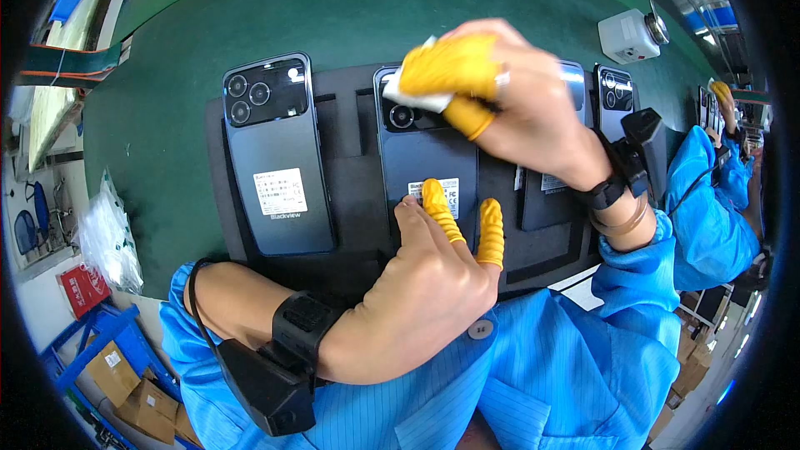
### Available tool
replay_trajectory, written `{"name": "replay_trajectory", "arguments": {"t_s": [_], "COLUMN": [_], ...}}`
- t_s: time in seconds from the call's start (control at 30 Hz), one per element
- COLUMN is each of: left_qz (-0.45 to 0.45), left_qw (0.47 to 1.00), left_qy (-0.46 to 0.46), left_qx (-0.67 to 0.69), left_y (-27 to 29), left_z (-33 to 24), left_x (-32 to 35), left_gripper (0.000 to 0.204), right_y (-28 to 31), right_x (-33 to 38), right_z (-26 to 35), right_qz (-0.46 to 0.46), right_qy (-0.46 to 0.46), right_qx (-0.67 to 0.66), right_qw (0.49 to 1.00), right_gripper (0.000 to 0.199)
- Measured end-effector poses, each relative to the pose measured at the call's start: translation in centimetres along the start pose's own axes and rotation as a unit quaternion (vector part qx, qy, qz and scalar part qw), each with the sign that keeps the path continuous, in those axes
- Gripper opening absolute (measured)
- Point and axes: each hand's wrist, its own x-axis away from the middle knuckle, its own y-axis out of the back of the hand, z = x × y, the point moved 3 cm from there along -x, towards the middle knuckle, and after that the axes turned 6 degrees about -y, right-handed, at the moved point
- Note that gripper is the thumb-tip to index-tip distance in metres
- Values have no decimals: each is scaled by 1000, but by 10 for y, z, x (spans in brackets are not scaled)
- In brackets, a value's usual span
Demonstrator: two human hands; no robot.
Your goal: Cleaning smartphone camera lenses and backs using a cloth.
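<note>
In front of me a dark blue-grey phone (405, 165) lies back up in a black foam tray (343, 138), its camera end partly hidden. My right hand (517, 100), yellow finger cots on its fingers, pinches a folded white wipe (421, 98) against the camera area. My left hand (425, 283) rests over the phone's lower part, fingers apart. One cotted finger touches the white label (451, 192); another lies by the right edge. To the left sits a second phone (279, 154), also back up, with three lenses and a white label.
Farther right are another phone (615, 100) and a dark phone (552, 202) partly under my right arm. A white dispenser bottle (629, 37) stands on the green table (350, 17). Clear plastic bags (108, 237) hang at the left edge. Another person's blue sleeve (708, 208) is at right.
</note>
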Motion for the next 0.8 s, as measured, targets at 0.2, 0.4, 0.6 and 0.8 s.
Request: {"name": "replay_trajectory", "arguments": {"t_s": [0.2, 0.4, 0.6, 0.8], "left_qz": [-16, -4, -17, -34], "left_qw": [1000, 1000, 1000, 999], "left_qy": [9, 14, 9, 18], "left_qx": [-3, -2, 6, 7], "left_y": [0, 2, 1, 1], "left_z": [0, 0, 0, 0], "left_x": [0, -1, -1, -2], "left_gripper": [55, 56, 38, 37], "right_y": [9, 7, 0, 8], "right_x": [7, 26, 30, 26], "right_z": [-1, 12, 19, 14], "right_qz": [28, 54, 47, 98], "right_qy": [-60, -21, 25, 8], "right_qx": [-10, 40, -15, -6], "right_qw": [998, 997, 998, 995], "right_gripper": [16, 12, 12, 14]}}
